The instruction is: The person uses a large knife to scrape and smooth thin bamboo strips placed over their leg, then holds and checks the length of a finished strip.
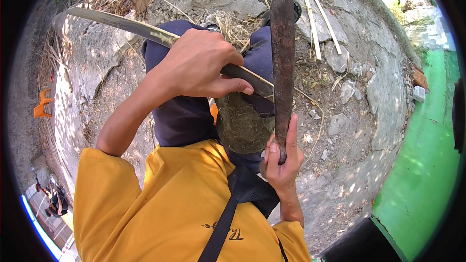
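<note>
Where the cracked ground [82,53] bends toward the left rim, an orange seat-like object [43,101], smooth and apparently plastic, stands well apart from the work. Long strip [121,24]: one piece, woody, slightly bowed, narrowing toward its upper-left end; face grey-brown and fairly smooth, one edge pale and raw; lying aslant above the knees. Shirt [160,199]: matte yellow cloth, loosely folded, crossed by a flat black strap [221,230]. Trousers [177,116]: dark navy fabric, softly creased. Left hand [206,63]: laid over the long strip, fingers curled around it in a firm hold, thumb extended along its face. Dark pad [245,126]: rounded, dull, scuffed, between the thighs and beneath the long strip; material cannot be told. Machete [283,53]: one, blade pointing away, long, flat, mottled rust-brown, with an angled tip; the strip's right end reaches it, though whether the two touch cannot be told. Right hand [284,162]: wrapped around the machete's near end, one finger stretched along the base of the blade. Pale strips [314,24]: two, slender, nearly straight, lying on stony ground. Green surface [412,174]: smooth, apparently painted, faintly stained, along the right rim.
</note>
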A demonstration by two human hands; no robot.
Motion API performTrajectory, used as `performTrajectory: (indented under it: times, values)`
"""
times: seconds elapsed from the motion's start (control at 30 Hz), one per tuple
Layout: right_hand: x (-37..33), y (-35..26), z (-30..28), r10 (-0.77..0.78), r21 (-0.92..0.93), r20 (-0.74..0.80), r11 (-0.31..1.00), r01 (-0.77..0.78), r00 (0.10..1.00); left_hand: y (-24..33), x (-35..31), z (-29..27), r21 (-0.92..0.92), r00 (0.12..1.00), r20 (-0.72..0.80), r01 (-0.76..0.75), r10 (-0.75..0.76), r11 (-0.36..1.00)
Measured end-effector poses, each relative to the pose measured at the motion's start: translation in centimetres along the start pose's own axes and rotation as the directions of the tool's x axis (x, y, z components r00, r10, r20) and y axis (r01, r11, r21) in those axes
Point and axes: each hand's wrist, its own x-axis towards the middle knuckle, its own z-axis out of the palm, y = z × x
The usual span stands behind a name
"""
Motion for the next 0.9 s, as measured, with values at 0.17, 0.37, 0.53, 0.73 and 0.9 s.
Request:
performTrajectory:
  times: [0.17, 0.37, 0.53, 0.73, 0.9]
  values:
    - [-0.2, -0.4, -0.1, 0.018, 0.023, 0.007, 1.0, -0.018, 1.0, -0.1, -0.2, 0.1, -0.004, 0.999, -0.03, -0.029, 0.029, 1.0]
    - [-0.4, -0.2, -0.1, 0.035, 0.038, 0.011, 0.999, -0.035, 0.999, 0.0, -0.2, 0.3, 0.003, 0.999, -0.028, -0.032, 0.032, 0.999]
    - [-0.1, 0.3, 0.1, -0.017, 0.037, 0.036, 0.999, 0.016, 0.999, 0.0, -0.5, 0.6, -0.013, 0.998, -0.061, -0.023, 0.022, 1.0]
    - [0.7, -0.5, 0.4, 0.003, 0.052, 0.03, 0.999, -0.005, 1.0, -0.1, -0.7, 0.9, 0.026, 0.994, -0.102, -0.046, 0.049, 0.999]
    - [1.6, -1.7, 0.8, 0.139, 0.285, 0.053, 0.947, -0.148, 0.989, -0.2, -1.2, 1.3, 0.02, 0.991, -0.123, -0.044, 0.046, 0.999]
